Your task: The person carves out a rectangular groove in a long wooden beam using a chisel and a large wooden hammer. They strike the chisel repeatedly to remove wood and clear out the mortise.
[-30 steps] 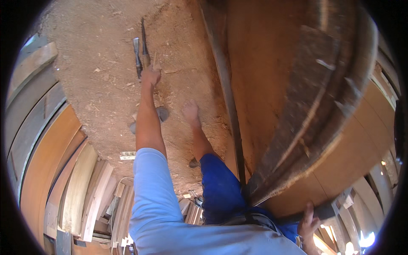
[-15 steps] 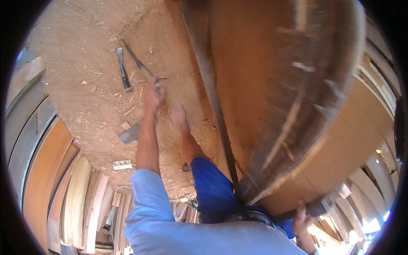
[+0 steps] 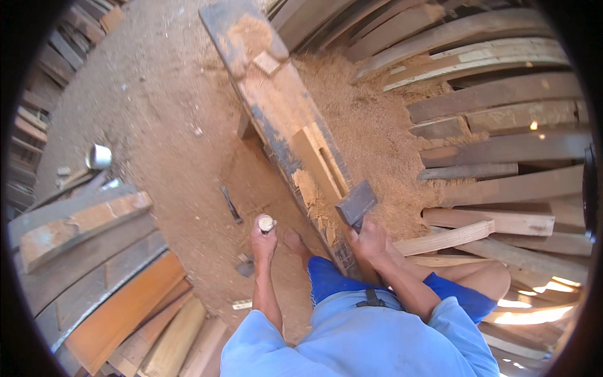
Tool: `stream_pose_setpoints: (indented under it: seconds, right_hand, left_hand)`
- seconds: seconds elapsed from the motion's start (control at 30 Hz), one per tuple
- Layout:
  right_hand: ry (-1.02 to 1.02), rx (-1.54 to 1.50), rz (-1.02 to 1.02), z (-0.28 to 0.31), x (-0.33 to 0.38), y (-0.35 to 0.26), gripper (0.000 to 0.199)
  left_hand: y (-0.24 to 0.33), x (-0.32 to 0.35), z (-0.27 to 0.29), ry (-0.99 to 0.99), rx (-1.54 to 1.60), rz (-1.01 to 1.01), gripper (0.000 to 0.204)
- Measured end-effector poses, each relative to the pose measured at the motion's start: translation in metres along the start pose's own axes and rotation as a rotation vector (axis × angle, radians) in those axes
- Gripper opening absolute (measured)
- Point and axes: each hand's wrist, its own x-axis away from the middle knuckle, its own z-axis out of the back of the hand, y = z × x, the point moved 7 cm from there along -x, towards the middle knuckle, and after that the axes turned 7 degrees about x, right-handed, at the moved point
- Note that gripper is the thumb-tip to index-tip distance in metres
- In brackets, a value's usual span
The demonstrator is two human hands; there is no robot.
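Note:
My left hand (image 3: 264, 242) is closed around a chisel, held upright beside the bench. The round butt of its wooden handle (image 3: 266, 224) points up at me, and the blade is hidden below the fist. My right hand (image 3: 369, 242) grips a mallet by its handle. The mallet's dark, blocky head (image 3: 356, 202) is over the near end of a wooden workpiece (image 3: 309, 149). This light brown piece lies along the bench and has a long, narrow slot (image 3: 330, 168) in it. Wood chips (image 3: 306, 187) are beside it.
I straddle a long, worn bench (image 3: 289, 107) dusted with sawdust. Another chisel (image 3: 231, 204) lies on the dirt floor to its left. Stacked planks (image 3: 496, 144) line the right side, and more boards (image 3: 119, 308) lie lower left. A metal cup (image 3: 98, 157) stands beyond them.
The view has risen from close over the bench. My left hand has lifted the chisel from near the floor; my right hand has brought the mallet over the bench.

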Motion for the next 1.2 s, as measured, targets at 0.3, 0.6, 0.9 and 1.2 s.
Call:
stream_pose_setpoints:
  seconds: [0.3, 0.6, 0.9, 1.2]
  right_hand:
    - [-0.02, -0.239, 0.041, 0.002, -0.001, -0.001, 0.041]
    - [-0.12, -0.637, 0.129, -0.006, -0.024, 0.06, 0.057]
    - [0.114, -1.081, 0.166, 0.118, -0.05, 0.086, 0.049]
    - [0.394, -1.307, 0.32, 0.246, -0.036, 0.092, 0.036]
  left_hand:
    - [0.259, -0.022, 0.089, 0.284, 0.184, -0.851, 0.031]
    - [0.431, 0.003, 0.036, -0.154, 0.578, -0.92, 0.019]
    - [0.438, -0.003, -0.065, -0.347, 0.561, -0.762, 0.019]
    - [0.399, -0.021, -0.082, -0.153, 0.423, -0.622, 0.027]
